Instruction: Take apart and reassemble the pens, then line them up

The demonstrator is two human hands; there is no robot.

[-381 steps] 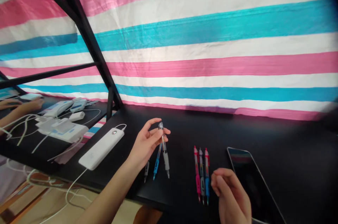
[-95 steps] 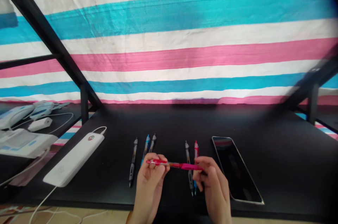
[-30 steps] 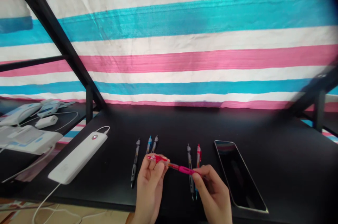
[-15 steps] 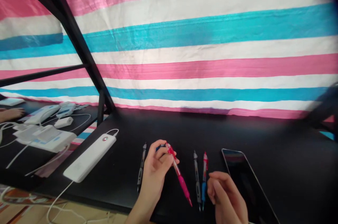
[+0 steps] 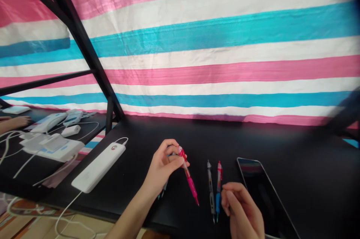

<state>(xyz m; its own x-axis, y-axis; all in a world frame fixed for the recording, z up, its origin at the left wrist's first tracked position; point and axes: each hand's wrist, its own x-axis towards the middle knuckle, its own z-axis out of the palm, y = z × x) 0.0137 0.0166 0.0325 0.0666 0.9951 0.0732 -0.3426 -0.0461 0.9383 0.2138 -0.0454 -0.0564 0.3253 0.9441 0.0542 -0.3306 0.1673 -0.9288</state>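
Observation:
My left hand [image 5: 165, 162] is closed on the upper part of a pen [image 5: 189, 177] with a red top and a pink grip, its tip slanting down to the right. Behind this hand and wrist, pen tips [image 5: 162, 192] poke out; the rest of those pens is hidden. To the right, a grey pen [image 5: 210, 190] and a pen with a red top and blue grip [image 5: 218, 190] lie side by side on the black table. My right hand [image 5: 243, 209] rests just right of them, fingers curled, with nothing visible in them.
A dark phone [image 5: 264, 194] lies beyond my right hand. A white power bank [image 5: 98, 167] with a cable sits at the left. On a neighbouring table are a power strip [image 5: 56, 147], cables and another person's hand [image 5: 19, 122]. A striped sheet [image 5: 210, 70] hangs behind.
My left hand has moved slightly up and left with the pink pen, now covering most of the grey pen that lay left of it. My right hand has stayed nearly still.

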